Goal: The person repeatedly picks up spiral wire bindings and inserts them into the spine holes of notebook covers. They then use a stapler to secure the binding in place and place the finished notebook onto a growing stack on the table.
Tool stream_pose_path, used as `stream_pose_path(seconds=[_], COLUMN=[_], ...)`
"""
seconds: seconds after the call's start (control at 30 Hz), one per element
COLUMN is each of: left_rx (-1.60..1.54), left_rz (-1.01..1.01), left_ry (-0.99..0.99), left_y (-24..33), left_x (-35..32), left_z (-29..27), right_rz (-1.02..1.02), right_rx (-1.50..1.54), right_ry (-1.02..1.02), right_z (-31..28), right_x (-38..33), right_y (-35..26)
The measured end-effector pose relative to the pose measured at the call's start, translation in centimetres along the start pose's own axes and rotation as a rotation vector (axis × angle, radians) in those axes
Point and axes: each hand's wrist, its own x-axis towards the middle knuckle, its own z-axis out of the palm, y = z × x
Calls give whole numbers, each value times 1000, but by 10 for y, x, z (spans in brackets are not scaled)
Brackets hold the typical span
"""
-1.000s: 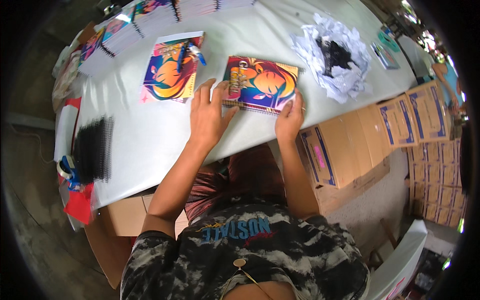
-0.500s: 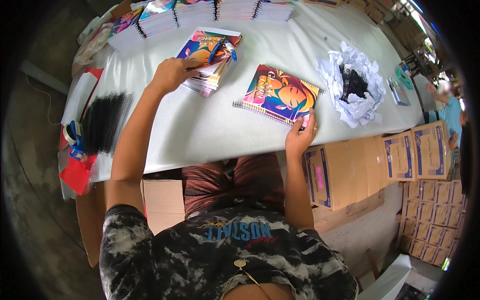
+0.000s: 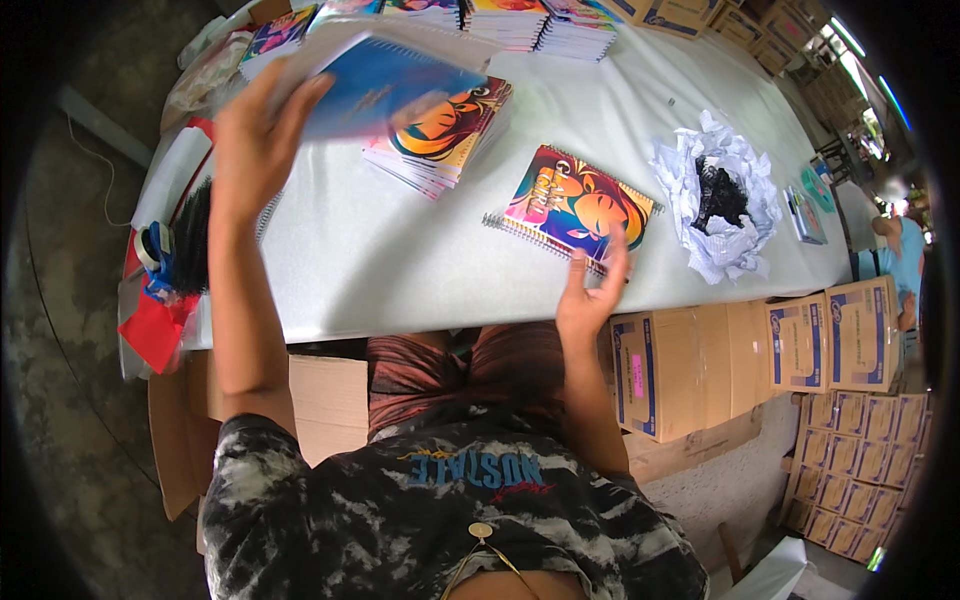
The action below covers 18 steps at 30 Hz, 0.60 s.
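Note:
My left hand (image 3: 255, 140) is raised over the far left of the table, its fingers closed on the edge of a blue-covered notebook (image 3: 385, 85) smeared by motion. A see-through sheet seems to lie along its upper side. Partly behind it stands a stack of colourful-covered notebooks (image 3: 425, 165), with loose page edges. My right hand (image 3: 595, 290) is by the lower right corner of a small pile of notebooks (image 3: 570, 200) with the same cover art; metal wire binding shows along its edges. The fingers of that hand are spread and slightly blurred.
Black wire binding strips (image 3: 195, 245) and a blue tape dispenser (image 3: 155, 260) lie at the left edge. Crumpled white paper (image 3: 690, 240) holds black coils (image 3: 720, 195) on the right. Notebook stacks (image 3: 505, 25) line the back. Cardboard boxes (image 3: 695, 370) stand beside the table.
My left hand has lifted a blue-covered notebook from around the left stack, up and to the left. The blue tool on that stack is out of sight. My right hand's fingers have spread.

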Motion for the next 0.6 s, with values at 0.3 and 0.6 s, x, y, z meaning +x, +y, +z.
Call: stream_pose_path(seconds=[0.3, 0.6], left_rx=[-880, -905], left_rz=[-614, -525], left_ry=[-87, 141], left_y=[13, 6], left_x=[-149, -189], left_z=[12, 74], right_rz=[267, -77], right_rx=[770, 592], right_ry=[-431, -265], right_z=[25, 36], right_x=[3, 0], right_y=[-64, -54])
